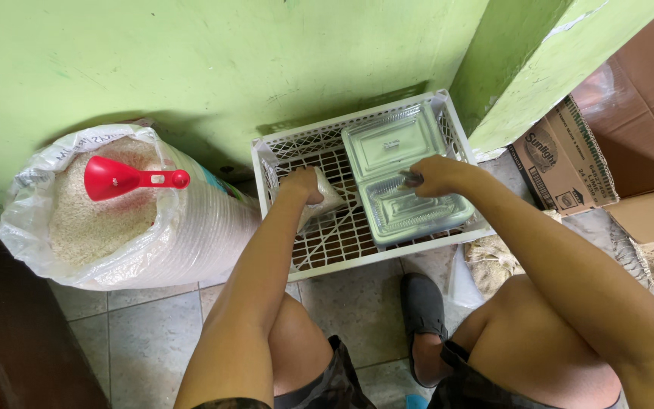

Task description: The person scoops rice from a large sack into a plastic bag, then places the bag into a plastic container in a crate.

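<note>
A white slatted plastic crate (319, 265) lies on the tiled floor against the green wall. Inside it sits an open clear plastic clamshell box (403, 212), its lid (391, 142) leaning back towards the wall. My left hand (304, 185) is closed on a small clear bag of white rice (325, 198) resting in the crate to the left of the box. My right hand (434, 176) holds a small dark metal object (410, 179) over the box's hinge; what it is I cannot tell.
A big open sack of white rice (115, 220) stands at the left with a red plastic scoop (119, 179) lying on the grain. Brown cardboard boxes (607, 144) stand at the right. My knees and a dark shoe (421, 307) are below the crate.
</note>
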